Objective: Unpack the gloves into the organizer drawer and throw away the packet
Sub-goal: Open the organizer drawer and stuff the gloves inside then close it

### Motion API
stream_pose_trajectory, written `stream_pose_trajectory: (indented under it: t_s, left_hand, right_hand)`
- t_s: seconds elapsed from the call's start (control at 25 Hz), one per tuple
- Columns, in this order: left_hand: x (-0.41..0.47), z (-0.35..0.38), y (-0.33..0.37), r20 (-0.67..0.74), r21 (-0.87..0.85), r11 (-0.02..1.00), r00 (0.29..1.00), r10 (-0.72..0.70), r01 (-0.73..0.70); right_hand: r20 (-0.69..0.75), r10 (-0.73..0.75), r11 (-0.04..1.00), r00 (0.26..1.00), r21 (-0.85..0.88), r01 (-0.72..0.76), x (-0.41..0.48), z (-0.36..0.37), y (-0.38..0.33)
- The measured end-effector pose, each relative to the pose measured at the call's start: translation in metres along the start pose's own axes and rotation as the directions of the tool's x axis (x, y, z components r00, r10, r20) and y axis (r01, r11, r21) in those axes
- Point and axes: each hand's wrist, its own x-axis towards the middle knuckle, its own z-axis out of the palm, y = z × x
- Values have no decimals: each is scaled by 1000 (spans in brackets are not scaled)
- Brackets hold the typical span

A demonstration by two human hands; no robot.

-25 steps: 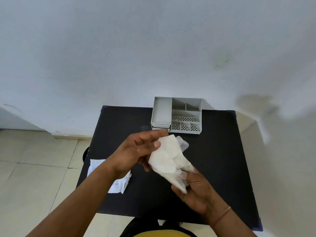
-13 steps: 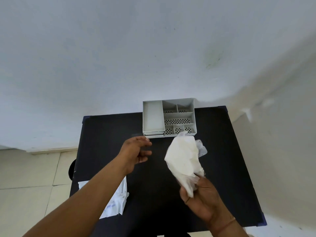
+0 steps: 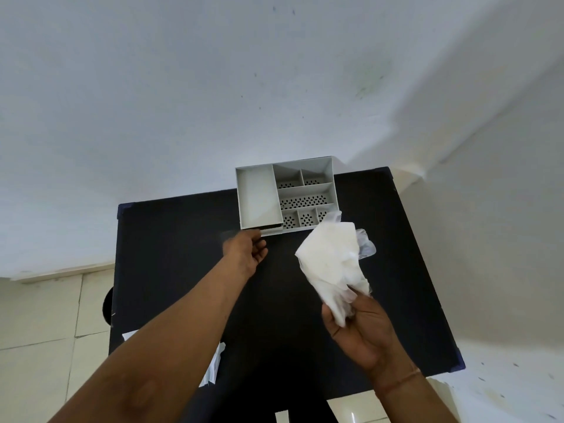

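Note:
My right hand (image 3: 363,331) grips a bunch of white gloves (image 3: 332,264) by the lower end and holds it up above the black table (image 3: 171,239). A grey organizer (image 3: 256,196) with several compartments stands at the table's far edge against the wall. Its drawer (image 3: 271,231) sits at the front left corner, low down. My left hand (image 3: 245,251) reaches forward, fingers apart and holding nothing, its fingertips right at the drawer front. The white packet (image 3: 213,366) lies at the near left of the table, mostly hidden under my left forearm.
A white wall rises behind the table and another stands close on the right. Pale floor tiles (image 3: 45,325) show on the left. A dark round object (image 3: 107,306) pokes out beyond the table's left edge.
My left hand let go of the gloves and moved forward to the organizer's drawer. My right hand kept the gloves and shifted right. The view tilted up and nearer the table.

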Motion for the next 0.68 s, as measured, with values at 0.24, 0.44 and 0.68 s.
stream_pose_trajectory:
  t_s: [0.24,0.44,0.68]
  left_hand:
    - [-20,-20,-36,-17,123,991,999,-45,47]
    - [-27,-36,-54,-12,71,994,996,-87,88]
    - [-105,-57,-65,92,104,990,990,-108,98]
  right_hand:
    - [53,-24,999,998,25,23,10,7,3]
    - [48,-24,999,999,34,23,6,10,4]
    - [-4,-5,1000,1000,1,5,9,16,10]
